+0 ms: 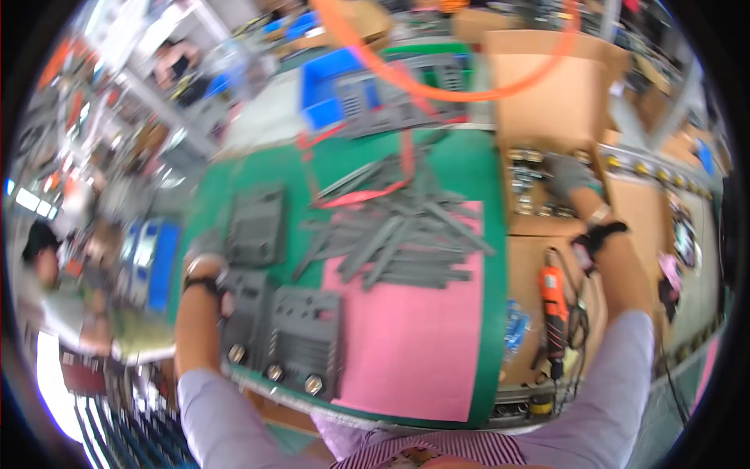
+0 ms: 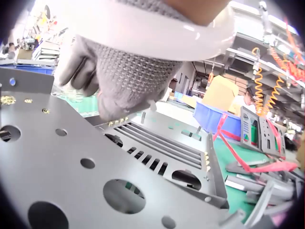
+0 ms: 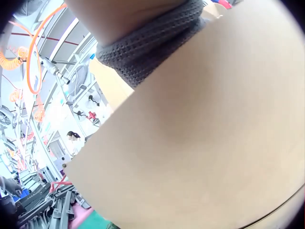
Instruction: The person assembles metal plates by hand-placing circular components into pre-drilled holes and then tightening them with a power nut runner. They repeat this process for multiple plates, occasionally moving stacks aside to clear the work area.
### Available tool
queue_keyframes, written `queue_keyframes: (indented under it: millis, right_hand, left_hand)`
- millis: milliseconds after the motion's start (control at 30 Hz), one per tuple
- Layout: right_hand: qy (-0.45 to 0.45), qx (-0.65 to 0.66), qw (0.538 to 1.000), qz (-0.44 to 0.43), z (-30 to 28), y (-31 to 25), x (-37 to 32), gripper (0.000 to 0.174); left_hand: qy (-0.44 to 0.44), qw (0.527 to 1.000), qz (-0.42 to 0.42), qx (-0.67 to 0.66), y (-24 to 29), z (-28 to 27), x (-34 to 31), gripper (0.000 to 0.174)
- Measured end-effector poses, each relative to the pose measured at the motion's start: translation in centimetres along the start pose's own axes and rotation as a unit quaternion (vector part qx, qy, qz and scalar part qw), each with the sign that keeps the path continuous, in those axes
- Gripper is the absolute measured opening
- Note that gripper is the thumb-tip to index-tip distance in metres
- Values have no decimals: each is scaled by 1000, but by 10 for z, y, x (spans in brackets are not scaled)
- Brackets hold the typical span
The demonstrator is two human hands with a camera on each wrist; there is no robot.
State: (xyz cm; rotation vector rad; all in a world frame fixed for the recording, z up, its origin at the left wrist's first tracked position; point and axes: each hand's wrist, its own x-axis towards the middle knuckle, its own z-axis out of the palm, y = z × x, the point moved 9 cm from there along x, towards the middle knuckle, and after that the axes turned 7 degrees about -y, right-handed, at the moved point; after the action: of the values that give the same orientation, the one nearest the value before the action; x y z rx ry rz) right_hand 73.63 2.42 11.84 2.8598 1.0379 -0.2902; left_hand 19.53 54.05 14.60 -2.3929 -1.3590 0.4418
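My left hand [image 1: 205,248], in a grey knit glove, hovers at the left of the grey metal panels. In the left wrist view its fingers [image 2: 85,71] hang loosely bent above a slotted panel [image 2: 157,148], with nothing seen in them. A nearer panel [image 2: 71,143] with round holes fills the foreground. My gloved right hand [image 1: 569,176] reaches into a cardboard box [image 1: 539,227] of shiny metal fittings [image 1: 525,178]. In the right wrist view the box wall [image 3: 190,143] hides the hand below the glove cuff [image 3: 152,45], so I cannot tell what its fingers hold.
Loose grey strips [image 1: 391,234] lie piled on the green mat and pink sheet [image 1: 406,344]. Beside the box lies an orange power tool [image 1: 553,301] with its cord. Blue bins [image 1: 320,78] and upright panels stand at the back; an orange hose [image 1: 461,95] hangs overhead.
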Motion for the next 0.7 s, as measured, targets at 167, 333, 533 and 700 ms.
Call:
queue_keyframes:
  millis: [167,333,533,700]
  right_hand:
    - [-85,3,994,71,-28,-30,-41,43]
    - [-91,-11,994,57,-9,-27,-25,46]
    - [-56,14,996,71,-7,-19,-25,47]
    - [-4,66,991,119,-28,-12,-39,53]
  left_hand:
    - [-179,979,-51,-80,12,-8,-24,33]
    - [-126,985,-98,-72,9,-15,-23,24]
    - [-108,984,-97,-102,5,-22,-8,31]
    - [-49,956,-129,-258,-12,-70,-18,36]
